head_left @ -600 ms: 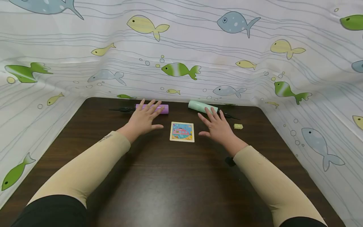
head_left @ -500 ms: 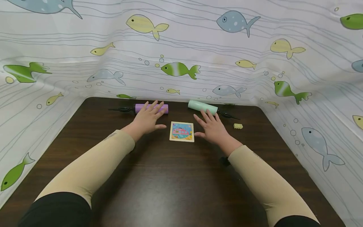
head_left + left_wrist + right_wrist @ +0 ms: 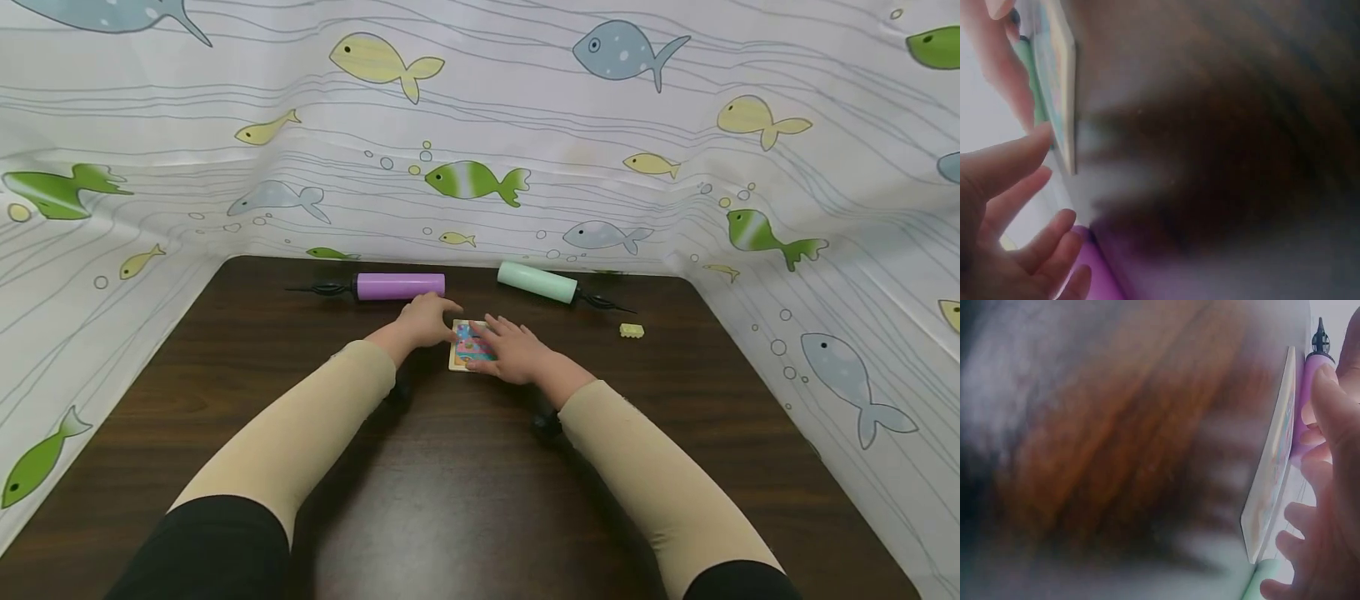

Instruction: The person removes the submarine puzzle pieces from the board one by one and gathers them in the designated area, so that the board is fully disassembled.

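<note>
A small square picture board (image 3: 462, 345) with a pale wooden frame and colourful sea picture lies flat on the dark table. At its left edge is my left hand (image 3: 425, 322), fingers loosely bent and holding nothing; in the left wrist view, the thumb tip overlaps the board's frame (image 3: 1067, 94), and contact is unclear. My right hand (image 3: 516, 353) reaches over the board's right part with fingers spread, hiding that side. From the right wrist view, its fingers (image 3: 1300, 515) are apart from one another beside the tilted-looking board (image 3: 1272, 481), gripping nothing.
Behind the board lie a purple hand pump (image 3: 401, 287) with a black nozzle and a mint-green one (image 3: 537, 282). A small pale yellow toy block (image 3: 632, 331) sits to the right. A fish-print curtain (image 3: 480, 125) surrounds the table (image 3: 420, 500) at the back and sides.
Both hands have moved inward and down from above the pumps to the picture board. The left fingers, spread before, are now more bent. The board and other things have stayed in place.
</note>
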Action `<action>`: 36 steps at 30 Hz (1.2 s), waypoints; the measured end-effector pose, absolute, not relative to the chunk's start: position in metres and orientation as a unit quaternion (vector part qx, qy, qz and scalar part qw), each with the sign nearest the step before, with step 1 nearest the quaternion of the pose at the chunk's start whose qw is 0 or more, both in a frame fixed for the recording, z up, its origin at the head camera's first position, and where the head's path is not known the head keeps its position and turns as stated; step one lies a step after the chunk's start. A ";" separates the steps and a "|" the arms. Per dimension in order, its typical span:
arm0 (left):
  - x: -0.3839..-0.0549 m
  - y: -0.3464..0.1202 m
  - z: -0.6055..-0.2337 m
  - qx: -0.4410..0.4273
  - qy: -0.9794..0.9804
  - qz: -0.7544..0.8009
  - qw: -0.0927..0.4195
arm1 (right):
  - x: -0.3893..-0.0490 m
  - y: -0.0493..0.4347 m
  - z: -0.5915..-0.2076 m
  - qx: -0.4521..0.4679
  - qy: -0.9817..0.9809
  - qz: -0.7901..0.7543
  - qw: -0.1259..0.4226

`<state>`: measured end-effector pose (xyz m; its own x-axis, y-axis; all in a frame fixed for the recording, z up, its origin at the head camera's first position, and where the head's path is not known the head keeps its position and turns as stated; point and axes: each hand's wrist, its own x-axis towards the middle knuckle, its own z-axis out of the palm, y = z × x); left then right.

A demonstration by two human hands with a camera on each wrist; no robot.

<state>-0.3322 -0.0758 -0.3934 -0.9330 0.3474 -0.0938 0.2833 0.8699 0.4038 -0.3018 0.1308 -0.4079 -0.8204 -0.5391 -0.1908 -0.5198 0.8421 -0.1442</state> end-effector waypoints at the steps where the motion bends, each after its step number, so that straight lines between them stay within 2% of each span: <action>1: -0.332 -0.075 -0.394 0.157 0.964 0.201 0.079 | -0.302 0.130 -0.408 -0.277 0.952 -0.044 0.121; 13: -0.333 -0.068 -0.401 0.131 0.961 0.231 0.074 | -0.302 0.131 -0.405 -0.279 0.945 -0.047 0.164; 36: -0.337 -0.063 -0.397 0.139 0.960 0.211 0.118 | -0.297 0.132 -0.407 -0.295 0.940 -0.065 0.155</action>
